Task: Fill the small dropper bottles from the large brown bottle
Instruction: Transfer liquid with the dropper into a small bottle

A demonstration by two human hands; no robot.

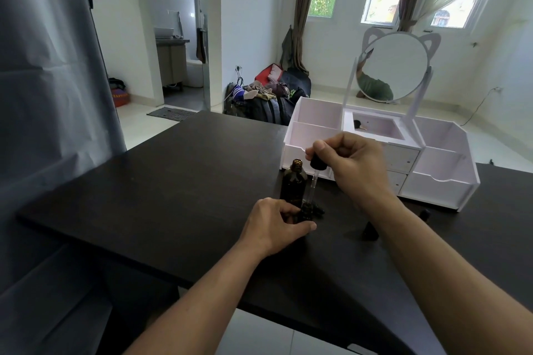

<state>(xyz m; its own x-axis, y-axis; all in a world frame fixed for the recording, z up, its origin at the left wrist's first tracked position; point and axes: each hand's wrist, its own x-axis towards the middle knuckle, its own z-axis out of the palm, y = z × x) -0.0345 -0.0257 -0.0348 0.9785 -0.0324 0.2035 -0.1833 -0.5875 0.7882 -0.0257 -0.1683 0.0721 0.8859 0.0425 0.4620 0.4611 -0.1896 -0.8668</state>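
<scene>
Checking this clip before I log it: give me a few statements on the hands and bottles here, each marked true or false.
1. The right hand pinches the dropper by its black bulb. True.
2. The large brown bottle is capped. False: its neck is open.
3. The left hand grips a small dropper bottle standing on the black table. True.
4. The dropper's glass tube is inside the large brown bottle. False: it points down at the small bottle's mouth.
5. The white organiser sits to the left of the bottles. False: it is to the right and behind.
</scene>
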